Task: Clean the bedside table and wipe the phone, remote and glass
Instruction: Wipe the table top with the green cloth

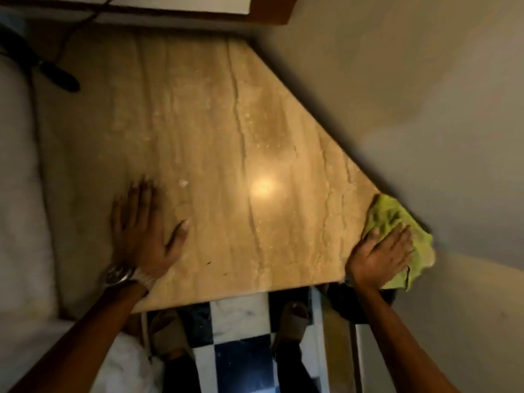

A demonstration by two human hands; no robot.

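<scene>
The bedside table [204, 131] has a tan, veined stone top with a slanted right edge against the wall. My left hand [144, 225] lies flat on its near left part, fingers straight, a watch on the wrist. My right hand [380, 253] presses a yellow-green cloth [397, 222] onto the table's near right corner, fingers straight over it. No phone or glass shows. A dark long object [61, 78] lies at the far left; it is too blurred to name.
A white mattress [19, 194] runs along the table's left side. A grey wall [425, 109] borders the slanted right edge. A black cable [73, 26] trails at the far left. Below the front edge are my sandalled feet [292, 319] on checkered floor tiles.
</scene>
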